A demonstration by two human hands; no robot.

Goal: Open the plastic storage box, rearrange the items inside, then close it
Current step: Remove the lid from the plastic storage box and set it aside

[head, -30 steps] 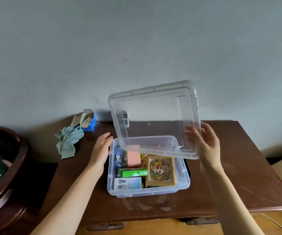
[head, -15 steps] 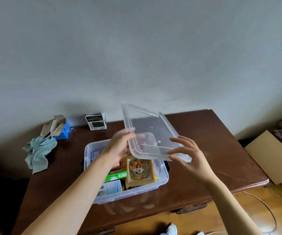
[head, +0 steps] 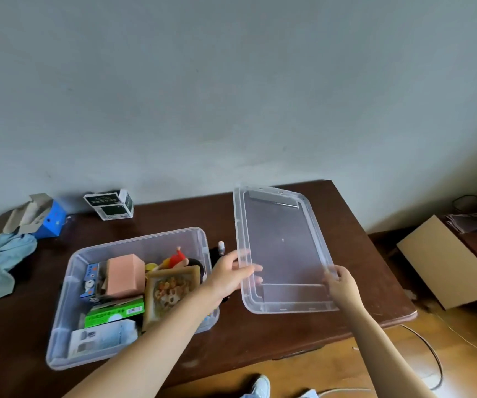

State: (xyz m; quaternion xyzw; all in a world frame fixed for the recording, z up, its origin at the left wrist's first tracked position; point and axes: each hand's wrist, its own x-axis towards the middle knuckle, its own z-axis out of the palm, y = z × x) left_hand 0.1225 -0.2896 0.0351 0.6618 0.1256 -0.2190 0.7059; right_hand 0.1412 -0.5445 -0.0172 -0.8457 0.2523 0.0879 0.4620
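The clear plastic storage box (head: 67, 285) stands open on the left of the brown table (head: 355, 245). Inside it are a pink box (head: 123, 274), a green box (head: 113, 313), a white box (head: 102, 338), a framed picture (head: 169, 293) and a red toy (head: 178, 257). Its clear lid (head: 281, 248) lies upside down on the table to the right of the box. My left hand (head: 230, 272) grips the lid's left rim, thumb on top. My right hand (head: 340, 284) holds the lid's right rim near the front corner.
A black-and-white carton (head: 109, 203) and an open blue box (head: 44, 218) stand by the wall. A light blue cloth (head: 0, 261) lies at the table's left end. A small bottle (head: 221, 247) stands between box and lid. Cardboard (head: 447, 261) lies to the right.
The lid has gone from tilted above the box to flat on the table at the right, both hands still on it. My view has swung to the right.
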